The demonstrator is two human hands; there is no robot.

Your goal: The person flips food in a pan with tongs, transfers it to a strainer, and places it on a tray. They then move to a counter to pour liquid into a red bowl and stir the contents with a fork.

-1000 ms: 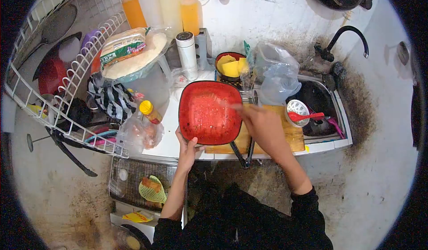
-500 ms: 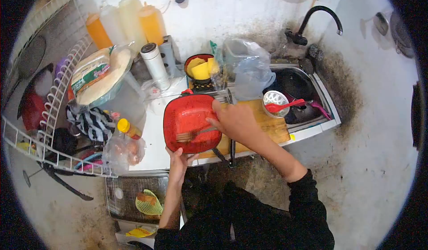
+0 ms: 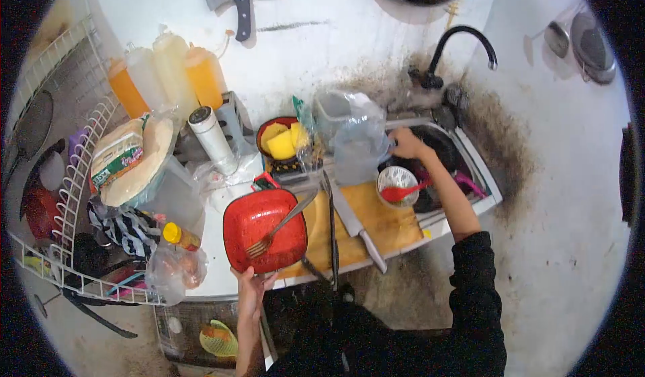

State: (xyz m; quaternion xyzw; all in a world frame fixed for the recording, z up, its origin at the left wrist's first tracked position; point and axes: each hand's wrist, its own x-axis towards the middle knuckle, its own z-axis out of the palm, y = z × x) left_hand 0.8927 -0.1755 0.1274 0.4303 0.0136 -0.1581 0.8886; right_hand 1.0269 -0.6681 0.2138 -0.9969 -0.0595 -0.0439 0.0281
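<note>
A red square bowl (image 3: 255,216) is held at its lower edge by my left hand (image 3: 252,288), over the left end of the wooden cutting board (image 3: 396,232). A fork (image 3: 285,224) lies inside the bowl. Beside the sink, my right hand (image 3: 407,143) is at the handle of a clear plastic pitcher (image 3: 357,155), its fingers closed round it. Just below that hand stands a patterned white bowl (image 3: 396,177) with a red spoon (image 3: 398,193). A knife (image 3: 355,222) lies on the board.
The sink (image 3: 437,142) with a black faucet (image 3: 470,31) is at the right. Bottles (image 3: 176,74), a white thermos (image 3: 213,138) and packaged tortillas (image 3: 131,158) stand at the left, near a wire rack (image 3: 67,202). A bowl with yellow pieces (image 3: 282,140) is behind.
My right hand has left the red bowl and moved right to the pitcher handle. The fork now rests against the bowl's rim. The view has shifted, showing the knife.
</note>
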